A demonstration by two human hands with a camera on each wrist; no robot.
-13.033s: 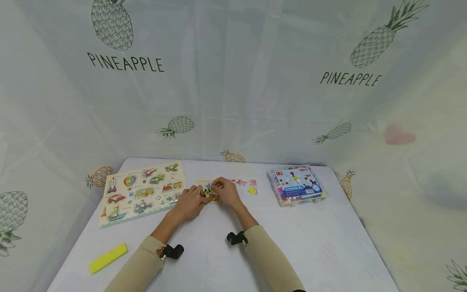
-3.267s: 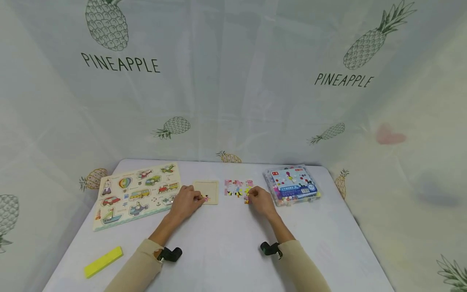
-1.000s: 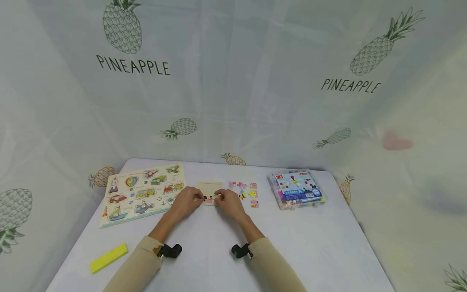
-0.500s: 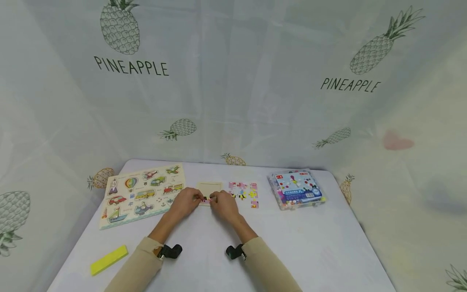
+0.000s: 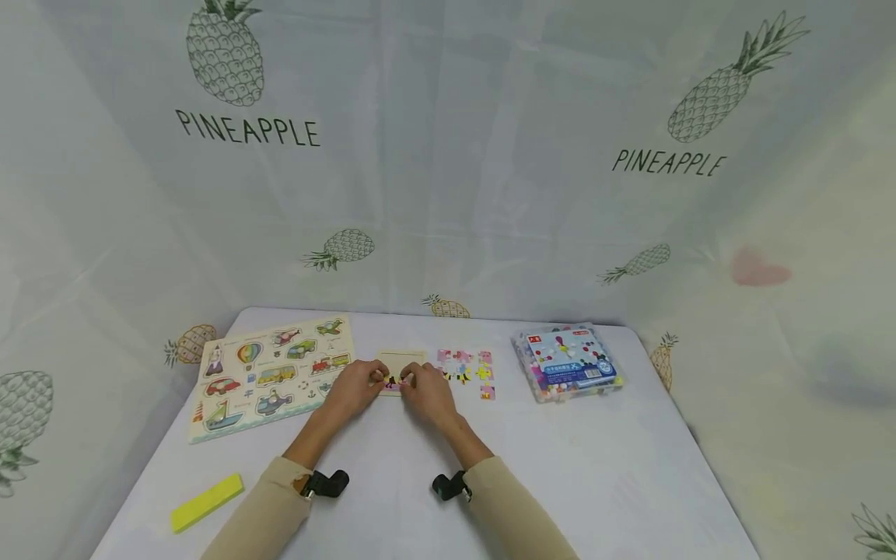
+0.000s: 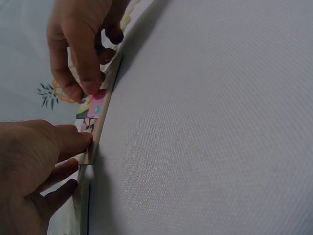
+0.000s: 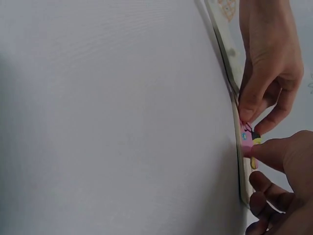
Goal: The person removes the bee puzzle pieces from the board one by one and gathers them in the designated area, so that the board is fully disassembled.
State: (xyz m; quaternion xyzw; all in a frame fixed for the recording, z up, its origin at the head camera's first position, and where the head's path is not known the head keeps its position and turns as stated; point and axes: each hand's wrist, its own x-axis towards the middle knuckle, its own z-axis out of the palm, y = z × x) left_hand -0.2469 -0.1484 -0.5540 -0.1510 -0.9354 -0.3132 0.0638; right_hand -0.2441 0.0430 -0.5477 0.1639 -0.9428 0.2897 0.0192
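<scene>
A small square wooden puzzle tray [image 5: 402, 359] lies flat at the middle of the table, with a few jigsaw pieces along its near side. My left hand [image 5: 355, 389] stays at the tray's left side, thumb and forefinger pinching a piece near the front corner. From the right, my right hand [image 5: 427, 394] pinches a pink jigsaw piece [image 7: 246, 138] low over the tray's near edge, close beside the left fingertips. The pink piece [image 6: 96, 104] shows between the two hands in the left wrist view. The hands partly cover the pieces.
Several loose jigsaw pieces [image 5: 462, 375] lie right of the tray. A vehicle puzzle board [image 5: 273, 377] is at left, close against the left hand. A clear plastic box [image 5: 567, 362] of coloured parts stands at back right, a yellow block [image 5: 207, 503] at front left.
Some seconds ago the right hand was among the loose pieces at right. It has since come left to the tray and edged nearer the left hand, which has stayed nearly still.
</scene>
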